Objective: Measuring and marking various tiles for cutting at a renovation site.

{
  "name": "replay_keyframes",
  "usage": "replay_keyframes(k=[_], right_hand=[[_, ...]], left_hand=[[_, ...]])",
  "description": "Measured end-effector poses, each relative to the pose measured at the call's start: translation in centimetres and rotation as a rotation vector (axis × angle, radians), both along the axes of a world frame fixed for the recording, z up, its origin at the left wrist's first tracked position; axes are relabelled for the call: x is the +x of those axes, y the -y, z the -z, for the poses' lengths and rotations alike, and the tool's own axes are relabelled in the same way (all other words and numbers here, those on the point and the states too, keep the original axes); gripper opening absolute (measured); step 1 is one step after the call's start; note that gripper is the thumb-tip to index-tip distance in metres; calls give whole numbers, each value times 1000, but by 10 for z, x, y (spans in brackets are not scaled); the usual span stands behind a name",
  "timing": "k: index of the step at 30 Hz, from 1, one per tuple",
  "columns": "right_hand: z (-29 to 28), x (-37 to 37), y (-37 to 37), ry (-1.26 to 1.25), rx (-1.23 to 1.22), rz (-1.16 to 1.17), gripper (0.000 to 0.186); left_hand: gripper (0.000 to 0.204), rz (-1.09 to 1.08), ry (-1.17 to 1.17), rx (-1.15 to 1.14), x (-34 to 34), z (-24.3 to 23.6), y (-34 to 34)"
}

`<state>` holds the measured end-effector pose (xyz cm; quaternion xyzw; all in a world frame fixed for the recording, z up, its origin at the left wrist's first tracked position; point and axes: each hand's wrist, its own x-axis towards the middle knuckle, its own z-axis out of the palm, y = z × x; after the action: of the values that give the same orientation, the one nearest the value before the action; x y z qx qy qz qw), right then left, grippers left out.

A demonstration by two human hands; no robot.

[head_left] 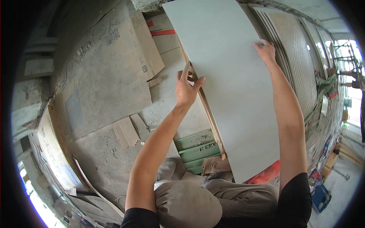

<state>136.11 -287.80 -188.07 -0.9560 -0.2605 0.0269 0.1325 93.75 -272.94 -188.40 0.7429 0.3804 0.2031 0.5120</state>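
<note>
Knee [188, 205], below panel [235, 87]; left hand [186, 90], right hand [267, 53]: fingers pinching panel's opposite edges; even, level support advisable.

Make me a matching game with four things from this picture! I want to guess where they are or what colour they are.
Things:
1. Right hand
2. Panel
3. Left hand
4. Right sleeve

Places and colours:
A. Black
B. At the panel's left edge
C. Pale grey
D. At the panel's right edge

Right pairs: 1-D, 2-C, 3-B, 4-A
</note>
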Motion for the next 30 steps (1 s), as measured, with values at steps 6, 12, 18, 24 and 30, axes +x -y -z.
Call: replay_keyframes(k=[6, 12, 18, 24, 30], right_hand=[[14, 23, -16, -91, 59, 46, 78], [10, 18, -17, -178, 29, 163, 82], [-23, 64, 45, -390, 113, 156, 65], [2, -92, 181, -169, 122, 143, 47], [-18, -177, 364, -138, 201, 401, 37]], left_hand=[[102, -45, 54, -149, 15, 13, -16], [105, -7, 119, -63, 25, 20, -23], [84, 35, 64, -396, 59, 25, -4], [62, 956, -53, 556, -45, -27, 80], [48, 1554, 237, 630, -25, -15, 167]])
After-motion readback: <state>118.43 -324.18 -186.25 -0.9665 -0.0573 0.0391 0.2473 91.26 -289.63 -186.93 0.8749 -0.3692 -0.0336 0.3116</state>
